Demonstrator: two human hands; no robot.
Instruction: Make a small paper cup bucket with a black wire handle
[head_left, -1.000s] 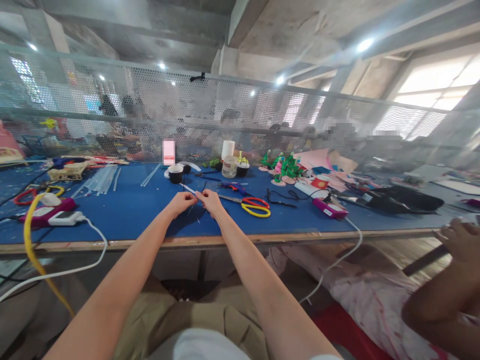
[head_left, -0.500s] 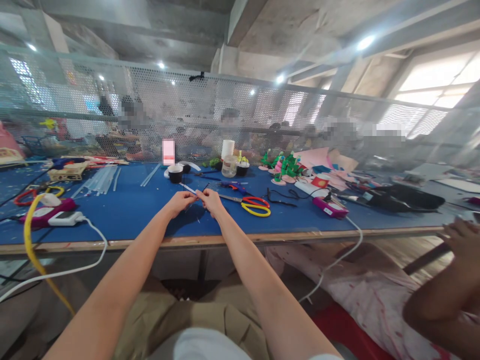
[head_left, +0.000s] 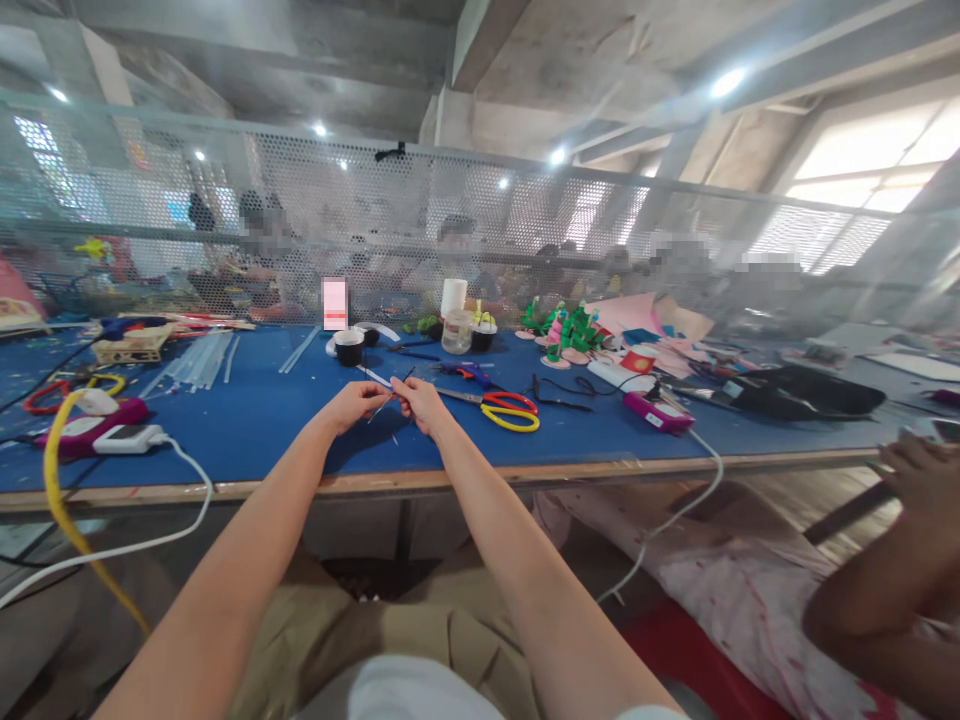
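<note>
A thin dark wire (head_left: 391,398) is pinched between the closed fingertips of the left hand (head_left: 352,403) and right hand (head_left: 420,402), held just above the blue felt-like table (head_left: 262,420). Red-and-yellow-handled scissors (head_left: 508,410) are seen lying just beyond, to the right; farther back, a black cup (head_left: 349,347) and a clear jar (head_left: 457,332) are stood.

Both hands (head_left: 390,403) pinch what looks like a thin wire (head_left: 390,398) above the blue table (head_left: 262,420).

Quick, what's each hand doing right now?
Left hand: closed, pinching one end of a thin dark stick.
Right hand: closed, pinching the same stick at its other end.
</note>
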